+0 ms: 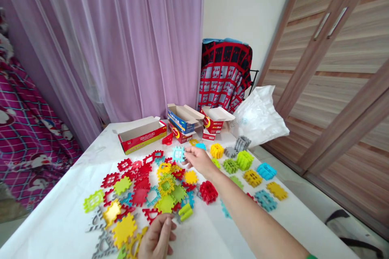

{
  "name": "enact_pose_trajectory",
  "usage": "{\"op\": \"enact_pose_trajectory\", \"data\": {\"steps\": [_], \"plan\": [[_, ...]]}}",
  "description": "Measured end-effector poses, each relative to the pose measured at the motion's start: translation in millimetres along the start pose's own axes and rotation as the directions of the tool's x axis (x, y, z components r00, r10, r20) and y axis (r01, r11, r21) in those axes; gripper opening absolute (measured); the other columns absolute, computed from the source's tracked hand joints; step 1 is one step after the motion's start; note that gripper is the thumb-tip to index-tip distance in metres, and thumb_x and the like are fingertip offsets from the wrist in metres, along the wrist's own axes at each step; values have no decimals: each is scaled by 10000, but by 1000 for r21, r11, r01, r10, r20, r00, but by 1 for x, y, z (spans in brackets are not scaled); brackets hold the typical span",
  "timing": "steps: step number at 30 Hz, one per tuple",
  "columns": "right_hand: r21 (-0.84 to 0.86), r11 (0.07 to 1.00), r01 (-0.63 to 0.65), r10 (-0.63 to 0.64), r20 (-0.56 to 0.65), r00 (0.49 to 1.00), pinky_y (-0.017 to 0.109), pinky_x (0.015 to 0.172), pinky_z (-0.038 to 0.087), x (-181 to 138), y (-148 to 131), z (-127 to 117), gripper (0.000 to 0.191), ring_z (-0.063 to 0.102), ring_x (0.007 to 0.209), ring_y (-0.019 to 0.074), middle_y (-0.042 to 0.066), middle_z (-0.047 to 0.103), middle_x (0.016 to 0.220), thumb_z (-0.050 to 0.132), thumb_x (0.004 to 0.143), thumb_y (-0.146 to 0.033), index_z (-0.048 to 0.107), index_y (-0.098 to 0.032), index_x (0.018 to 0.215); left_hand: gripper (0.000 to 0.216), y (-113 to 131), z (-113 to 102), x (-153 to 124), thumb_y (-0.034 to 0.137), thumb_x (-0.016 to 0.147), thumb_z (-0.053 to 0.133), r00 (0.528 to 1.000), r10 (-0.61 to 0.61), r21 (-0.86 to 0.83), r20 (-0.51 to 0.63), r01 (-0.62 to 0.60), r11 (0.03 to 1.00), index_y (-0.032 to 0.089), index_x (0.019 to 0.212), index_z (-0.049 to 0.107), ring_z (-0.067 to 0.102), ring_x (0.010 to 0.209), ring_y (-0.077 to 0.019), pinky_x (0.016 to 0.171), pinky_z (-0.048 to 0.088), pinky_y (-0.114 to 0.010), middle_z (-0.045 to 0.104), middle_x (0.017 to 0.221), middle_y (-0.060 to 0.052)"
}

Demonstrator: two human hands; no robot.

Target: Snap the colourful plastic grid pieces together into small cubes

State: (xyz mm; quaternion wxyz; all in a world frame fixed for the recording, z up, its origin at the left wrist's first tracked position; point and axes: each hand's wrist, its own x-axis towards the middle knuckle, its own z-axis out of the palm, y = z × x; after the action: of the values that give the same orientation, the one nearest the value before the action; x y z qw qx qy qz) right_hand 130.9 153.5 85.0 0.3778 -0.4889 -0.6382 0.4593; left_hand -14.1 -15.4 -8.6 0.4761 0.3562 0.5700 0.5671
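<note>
Over table (60,214), right hand (198,159) pinches light-blue tile (178,154); left hand (158,235) half-curled, grip unclear; red-yellow box (142,139) lettering blurred.

Soft, bright light leaves faint shadows on the table (60,226); wide-angle distortion slants the wardrobe (334,88).

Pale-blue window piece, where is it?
In the head view, the pale-blue window piece is in the right hand, just left of center and right of the long red box.
</note>
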Motion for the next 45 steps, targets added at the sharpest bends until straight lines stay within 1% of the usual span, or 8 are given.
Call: {"op": "enact_pose_trajectory", "data": {"steps": [5, 9, 17, 23, 28, 32, 41, 45], "plan": [[447, 879, -169, 190, -2, 982, 215, 501, 487, -73, 19, 12, 319, 670, 620, 145, -25, 653, 704, 687, 651, -452, 587, -202, 821, 560, 15, 3, -5, 642, 632, 713, 999, 41, 10, -24, -40, 999, 171, 935, 715, 609, 580, -150, 383, 445, -208, 724, 803, -66], [496, 843, -210, 240, 4, 971, 213, 492, 472, -112, 27, 24, 395, 666, 608, 143, -6, 668, 715, 716, 606, -507, 593, -192, 810, 565, 25, 16, -12, 624, 682, 671, 995, 75, 22, -73, -74, 997, 172, 1020, 690, 604, 603, -138, 362, 380, -175, 723, 863, -71], [439, 878, -193, 188, 54, 981, 220, 508, 461, -144, 38, 25, 359, 658, 625, 151, 3, 684, 702, 662, 680, -504, 581, -181, 812, 530, 35, 30, -18, 663, 602, 680, 997, -8, 71, 79, 3, 997, 184, 824, 635, 554, 487, -128, 347, 288, -171, 562, 549, 33], [-27, 999, 32, -33, -51, 998, 288, 685, 510, -164, 43, -6, 444, 654, 827, 172, 59, 674, 1100, 648, 721, -262, 572, -227, 1157, 559, 36, 34, -24, 723, 587, 637, 982, -104, 201, 158, 71, 977, 182, 721, 589, 322, 336, -51, 351, 217, -171, 510, 423, 58], [-619, 673, 405, -315, 256, 914, 369, 908, 443, -179, 31, -40, 616, 532, 1135, 258, 76, 523, 1318, 709, 710, -256, 513, -273, 1294, 535, 38, 49, -32, 721, 569, 616, 945, -171, 351, 280, 65, 934, 196, 662, 569, 289, 318, -52, 349, 201, -182, 482, 376, 65], [-717, 510, 476, -277, 387, 880, 343, 842, 432, -180, 24, -54, 433, 542, 1044, 241, 57, 589, 1141, 714, 731, -287, 583, -247, 1142, 475, 42, 63, -39, 671, 592, 621, 937, -150, 379, 316, 21, 925, 202, 648, 567, 279, 315, -48, 341, 185, -180, 472, 392, 75], [-718, 476, 507, -275, 426, 862, 339, 858, 427, -182, 24, -85, 464, 535, 1033, 231, 57, 586, 1114, 703, 705, -260, 569, -226, 1148, 506, 35, 85, -45, 676, 645, 592, 896, -151, 345, 418, -3, 938, 184, 754, 627, 425, 369, -74, 336, 247, -178, 565, 529, 36], [-794, 455, 402, -243, 324, 914, 344, 870, 433, -177, 35, -134, 448, 551, 1031, 236, 65, 607, 1108, 703, 713, -299, 590, -225, 1141, 574, 29, 66, -41, 704, 691, 548, 958, 1, 327, 288, -99, 940, 175, 881, 664, 564, 473, -120, 339, 338, -207, 673, 767, -38]]}}
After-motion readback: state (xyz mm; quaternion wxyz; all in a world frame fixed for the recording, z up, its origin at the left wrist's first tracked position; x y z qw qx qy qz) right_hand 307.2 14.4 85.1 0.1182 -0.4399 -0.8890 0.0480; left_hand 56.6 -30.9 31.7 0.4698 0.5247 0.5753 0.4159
